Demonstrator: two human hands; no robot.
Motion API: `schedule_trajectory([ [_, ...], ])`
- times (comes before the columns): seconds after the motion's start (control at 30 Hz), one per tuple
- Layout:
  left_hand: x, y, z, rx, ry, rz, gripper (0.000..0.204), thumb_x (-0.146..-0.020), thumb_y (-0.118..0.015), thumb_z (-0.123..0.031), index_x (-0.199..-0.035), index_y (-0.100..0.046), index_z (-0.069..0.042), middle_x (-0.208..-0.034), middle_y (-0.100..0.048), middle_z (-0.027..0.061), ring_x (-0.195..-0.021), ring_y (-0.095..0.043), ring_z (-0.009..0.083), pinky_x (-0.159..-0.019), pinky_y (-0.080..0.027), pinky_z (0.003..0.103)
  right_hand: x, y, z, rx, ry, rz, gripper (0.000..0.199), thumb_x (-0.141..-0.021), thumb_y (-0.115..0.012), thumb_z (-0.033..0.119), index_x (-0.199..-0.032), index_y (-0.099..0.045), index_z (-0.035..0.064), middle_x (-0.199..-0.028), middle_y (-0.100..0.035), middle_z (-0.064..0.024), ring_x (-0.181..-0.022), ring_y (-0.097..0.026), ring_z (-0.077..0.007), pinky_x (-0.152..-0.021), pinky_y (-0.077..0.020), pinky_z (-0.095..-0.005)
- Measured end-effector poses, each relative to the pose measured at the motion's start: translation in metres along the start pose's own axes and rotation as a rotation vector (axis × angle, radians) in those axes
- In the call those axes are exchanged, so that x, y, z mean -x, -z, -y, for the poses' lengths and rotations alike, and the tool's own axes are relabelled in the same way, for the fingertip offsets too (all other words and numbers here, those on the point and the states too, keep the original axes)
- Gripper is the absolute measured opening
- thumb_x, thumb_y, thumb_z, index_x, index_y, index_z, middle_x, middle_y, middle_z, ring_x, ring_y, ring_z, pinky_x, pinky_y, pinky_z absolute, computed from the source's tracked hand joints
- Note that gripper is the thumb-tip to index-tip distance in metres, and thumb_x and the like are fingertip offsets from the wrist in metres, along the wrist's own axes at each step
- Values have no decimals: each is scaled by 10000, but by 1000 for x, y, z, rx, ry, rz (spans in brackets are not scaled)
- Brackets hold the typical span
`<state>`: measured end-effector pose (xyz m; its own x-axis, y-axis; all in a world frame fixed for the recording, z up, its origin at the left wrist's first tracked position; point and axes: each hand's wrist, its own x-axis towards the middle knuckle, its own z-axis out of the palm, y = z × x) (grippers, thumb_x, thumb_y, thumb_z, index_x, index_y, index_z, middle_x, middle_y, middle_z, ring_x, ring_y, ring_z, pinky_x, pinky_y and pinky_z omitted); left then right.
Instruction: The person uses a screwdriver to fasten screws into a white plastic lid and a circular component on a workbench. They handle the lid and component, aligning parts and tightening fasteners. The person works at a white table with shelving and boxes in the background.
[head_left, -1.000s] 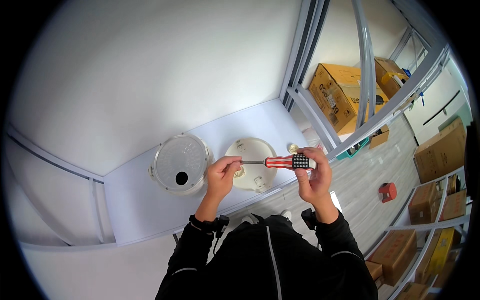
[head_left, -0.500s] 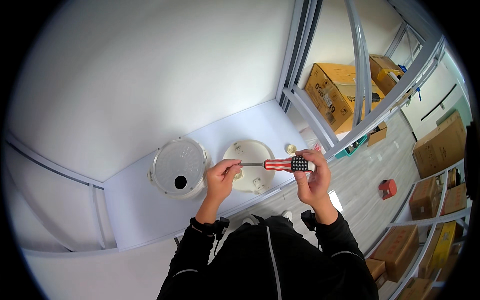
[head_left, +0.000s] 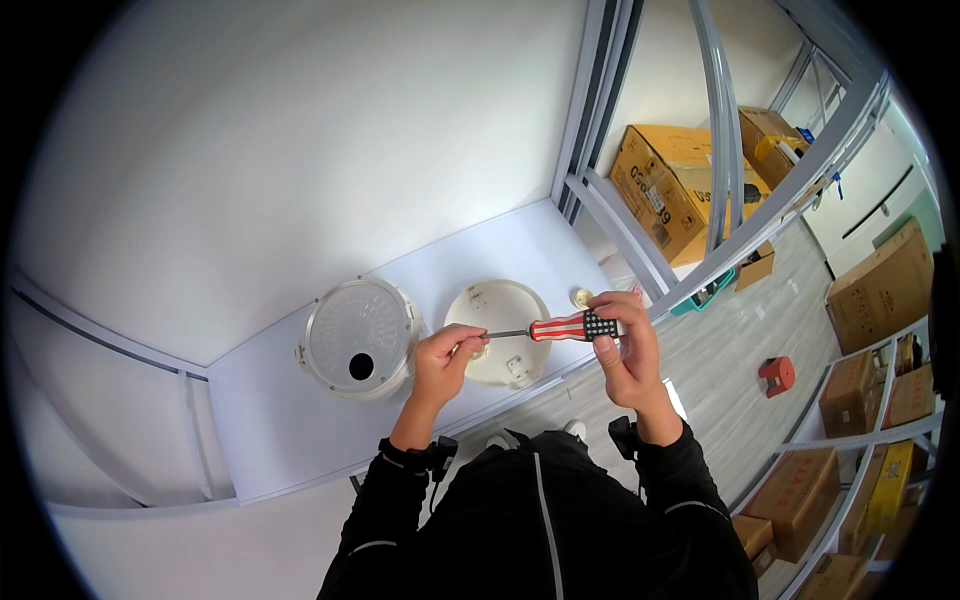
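Note:
A screwdriver [head_left: 572,327] with a red-and-white striped, black-and-white dotted handle lies level in the air above the table's front edge. My right hand [head_left: 630,355] grips the handle end with thumb and fingers. My left hand [head_left: 440,362] pinches the tip end of the metal shaft; whether anything small sits between those fingertips is hidden. Below the screwdriver, a round cream-white shallow cover [head_left: 510,360] with small fittings inside lies on the table. To its left stands a round white drum-like housing [head_left: 360,325] with a grey top and a black hole.
The white table [head_left: 265,440] ends at a wall behind. A small cream round part [head_left: 581,298] sits near its right end. Grey metal frame posts [head_left: 640,240] rise at the right, with a yellow carton [head_left: 680,185] beyond. On the floor is a red stool [head_left: 776,376], near shelves of boxes.
The handle has turned a little about its length, and my right fingers have shifted on it. My left hand has moved very slightly right, still pinching the shaft's tip.

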<state>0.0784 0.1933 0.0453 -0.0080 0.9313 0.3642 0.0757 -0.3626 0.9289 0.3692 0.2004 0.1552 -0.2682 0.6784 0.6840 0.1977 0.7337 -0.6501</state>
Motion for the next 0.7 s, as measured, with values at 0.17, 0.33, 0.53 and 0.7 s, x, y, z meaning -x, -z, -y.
schedule_trajectory([
  [0.17,-2,3,-14,-40,6,89,132,-977,-706,47,-1101,-750,60,-1006,-784,136,-882,-751,166,-796,-589,273,2,3,-3,-135,-99,18,276,-1018,-634,78,-1277,-586,-3,-1310,-599,-198,-1189,-600,-301,-1048,-480,-408],
  [0.33,-4,12,-24,-90,28,130,149,-897,-801,26,-1046,-794,31,-976,-803,130,-858,-751,187,-766,-581,293,-1,13,-3,-195,-193,82,298,-1006,-659,55,-1292,-595,-1,-1301,-612,-168,-1178,-607,-247,-1045,-480,-372],
  [0.53,-4,12,-28,-79,73,180,214,-872,-836,5,-1083,-807,12,-968,-805,123,-837,-746,176,-712,-571,287,4,16,-8,-193,-375,44,354,-976,-755,87,-1291,-621,-6,-1137,-714,-107,-1053,-671,-162,-955,-523,-317],
  [0.7,-4,7,-52,-227,81,304,237,-890,-834,-41,-1125,-811,-29,-965,-800,106,-800,-735,167,-679,-562,296,-1,21,-5,-34,-363,24,402,-943,-823,151,-1267,-644,-6,-1002,-758,-79,-938,-704,-140,-875,-550,-306],
])
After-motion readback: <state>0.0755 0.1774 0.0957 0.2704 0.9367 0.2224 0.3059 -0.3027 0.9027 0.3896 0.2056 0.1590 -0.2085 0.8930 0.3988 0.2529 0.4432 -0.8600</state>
